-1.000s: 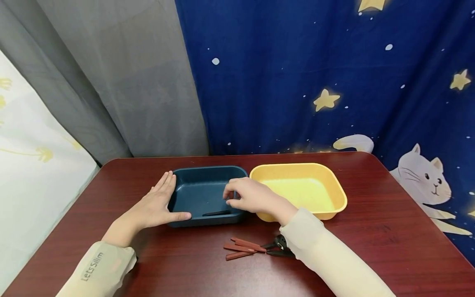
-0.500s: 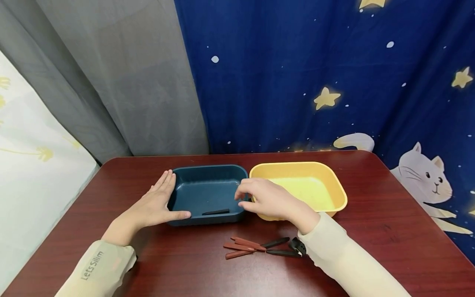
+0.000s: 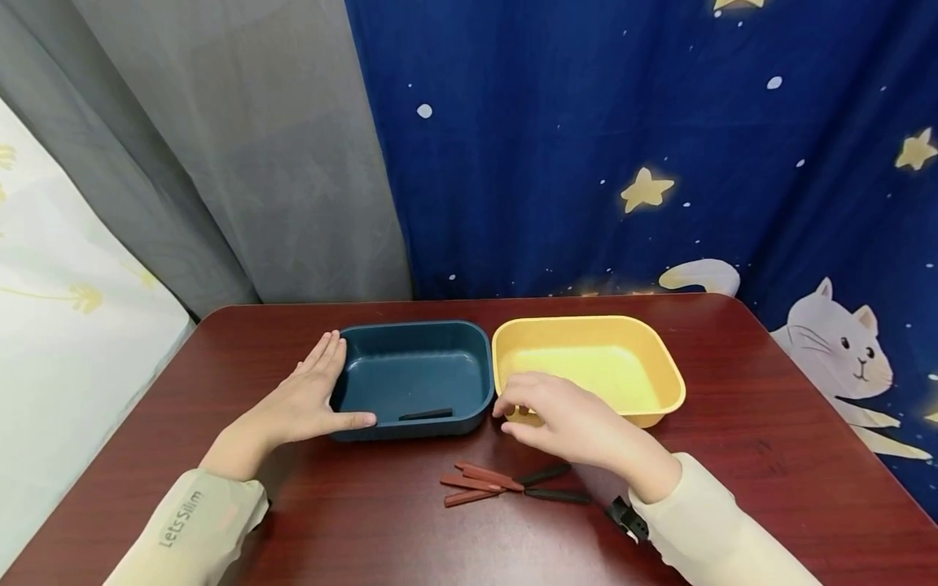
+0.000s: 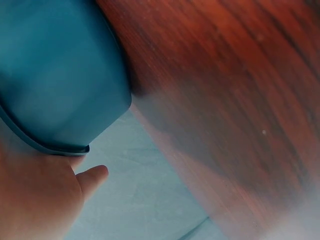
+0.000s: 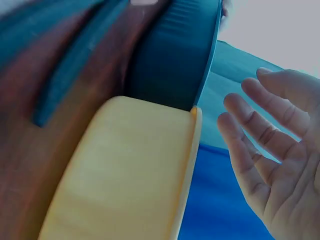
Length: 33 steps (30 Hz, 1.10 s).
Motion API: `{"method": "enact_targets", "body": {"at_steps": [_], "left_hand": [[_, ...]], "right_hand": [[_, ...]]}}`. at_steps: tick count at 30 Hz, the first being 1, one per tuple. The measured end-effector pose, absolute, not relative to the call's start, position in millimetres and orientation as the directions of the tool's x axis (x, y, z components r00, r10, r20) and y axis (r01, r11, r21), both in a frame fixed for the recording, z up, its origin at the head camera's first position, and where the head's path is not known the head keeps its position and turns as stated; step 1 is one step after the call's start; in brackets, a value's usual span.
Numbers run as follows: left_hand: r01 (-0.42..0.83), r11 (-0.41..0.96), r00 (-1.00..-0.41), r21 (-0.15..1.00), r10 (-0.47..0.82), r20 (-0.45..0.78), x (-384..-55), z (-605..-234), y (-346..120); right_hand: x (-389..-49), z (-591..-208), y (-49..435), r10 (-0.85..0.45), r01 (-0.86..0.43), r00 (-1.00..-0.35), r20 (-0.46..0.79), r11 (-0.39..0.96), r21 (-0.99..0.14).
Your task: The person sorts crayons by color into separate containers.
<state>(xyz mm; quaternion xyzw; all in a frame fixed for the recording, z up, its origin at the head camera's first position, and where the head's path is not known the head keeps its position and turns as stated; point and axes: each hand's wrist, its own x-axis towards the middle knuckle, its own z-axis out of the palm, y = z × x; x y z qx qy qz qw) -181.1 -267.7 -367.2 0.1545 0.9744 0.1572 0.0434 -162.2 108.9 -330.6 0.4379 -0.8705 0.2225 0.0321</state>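
My left hand (image 3: 306, 405) rests against the left end of a dark blue bin (image 3: 418, 327), its fingers straight along the rim and its thumb over the front edge. Inside that bin, near the front wall, lies a slim black stick-like piece (image 3: 427, 414). Loosely curled and holding nothing, my right hand (image 3: 560, 415) hovers over the front left of a yellow bin (image 3: 663, 370); the right wrist view shows its palm bare. In front of the bins, several slim pieces lie crossed in a pile, reddish-brown ones (image 3: 469, 482) and black ones (image 3: 557, 495). Their exact kind is unclear.
The two bins stand side by side near the back of a reddish wooden table (image 3: 352, 521). Behind it hang a grey curtain (image 3: 293, 163) and a blue star-patterned curtain (image 3: 528, 163). A black wrist strap (image 3: 627, 519) sits at the right sleeve.
My right hand has drawn back from over the blue bin, to the right and toward me, uncovering the black ends in the pile. My left hand stays at the bin.
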Motion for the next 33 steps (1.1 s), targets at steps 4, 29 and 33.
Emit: {"method": "enact_targets", "body": {"at_steps": [4,29,33], "left_hand": [[0.290,0.898,-0.947,0.332,0.319,-0.036,-180,-365,-267],[0.287,0.900,-0.947,0.329,0.317,-0.041,-183,-364,-268],[0.283,0.901,-0.949,0.330,0.313,-0.042,-183,-366,-268]], "right_hand": [[-152,-336,115,-0.759,-0.768,-0.614,0.216,0.512,-0.383],[-144,-361,125,-0.788,-0.739,-0.615,-0.034,0.591,-0.323],[-145,-363,123,-0.789,-0.746,-0.612,-0.056,0.599,-0.289]]}}
